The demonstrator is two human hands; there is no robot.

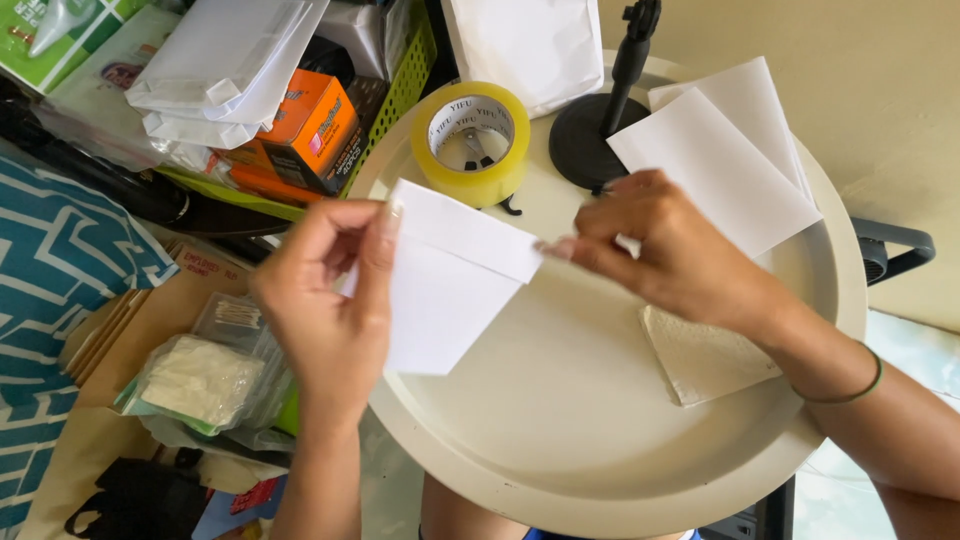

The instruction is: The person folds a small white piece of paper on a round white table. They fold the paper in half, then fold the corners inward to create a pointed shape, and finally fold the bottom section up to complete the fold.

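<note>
An orange carton (318, 128) with a printed label is seen in a green plastic basket (408, 80) at the upper left of the frame, under a stack of white paper bags (225, 65). A green and white printed package (55, 25) is cut off by the upper left corner. Another white bag (525, 45) stands at the top centre, its top out of view. A roll of yellowish clear packing tape (472, 142), its inner core printed with small dark lettering, lies flat on the round cream tray (560, 440), just left of the black round base of a stand (592, 140), whose pole is cut off at the top edge.

A folded white paper envelope (450, 275) is held above the tray at the centre of the frame. Its left edge is pinched between thumb and fingers of the left hand (325, 300); its upper right corner is pinched by the fingertips of the right hand (670, 250). Both hands are closed on it.

Two more white envelopes (725, 165) lie overlapped at the upper right of the tray, and a white paper napkin (700, 360) lies partly hidden under the right wrist. At the lower left, clear plastic packets (205, 375) with white contents are hard to make out.
</note>
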